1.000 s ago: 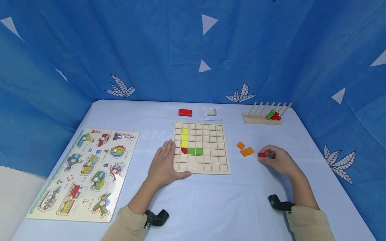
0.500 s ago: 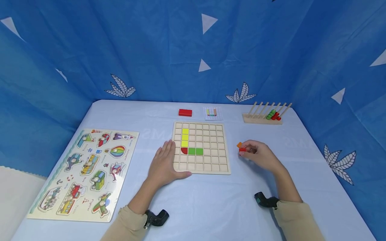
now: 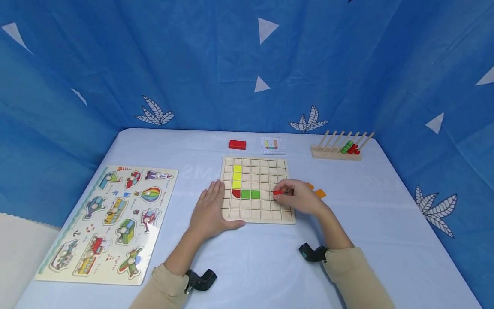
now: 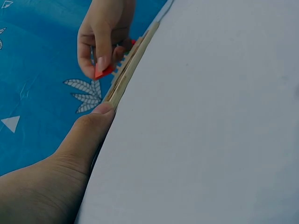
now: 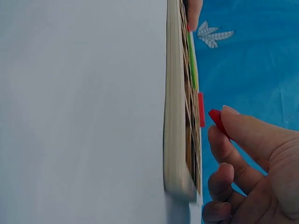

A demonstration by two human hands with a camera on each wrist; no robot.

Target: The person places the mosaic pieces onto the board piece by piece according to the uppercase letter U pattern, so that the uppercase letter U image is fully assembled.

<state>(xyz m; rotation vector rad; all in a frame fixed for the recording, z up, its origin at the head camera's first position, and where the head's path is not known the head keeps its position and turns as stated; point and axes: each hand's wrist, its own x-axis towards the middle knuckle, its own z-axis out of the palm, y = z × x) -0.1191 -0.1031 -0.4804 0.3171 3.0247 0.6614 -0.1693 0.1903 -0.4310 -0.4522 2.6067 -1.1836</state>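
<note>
Over the right part of the wooden grid board [image 3: 266, 216], the right hand [image 3: 301, 197] pinches a small red piece [image 3: 277, 192] between thumb and fingers. The right wrist view shows that red piece [image 5: 219, 122] held above the board's edge. Flat along the board's left side lies the left hand [image 3: 208, 211], fingers straight and thumb on the near edge. In the left wrist view its thumb touches the board's rim [image 4: 133, 65]. Yellow squares [image 3: 237, 176] stand in a column on the board, with a red rounded piece [image 3: 236, 194] below and green squares [image 3: 250, 194] beside it.
Orange pieces [image 3: 320, 193] lie right of the board, partly behind the right hand. Behind the board are a red block [image 3: 237, 145] and a pattern card [image 3: 272, 146]. A bead rack [image 3: 336, 153] stands at the back right; a picture puzzle [image 3: 112, 223] lies at the left.
The right hand has moved left with the red piece, from right of the orange pieces, past them, to above the board. The left hand has stayed in place.
</note>
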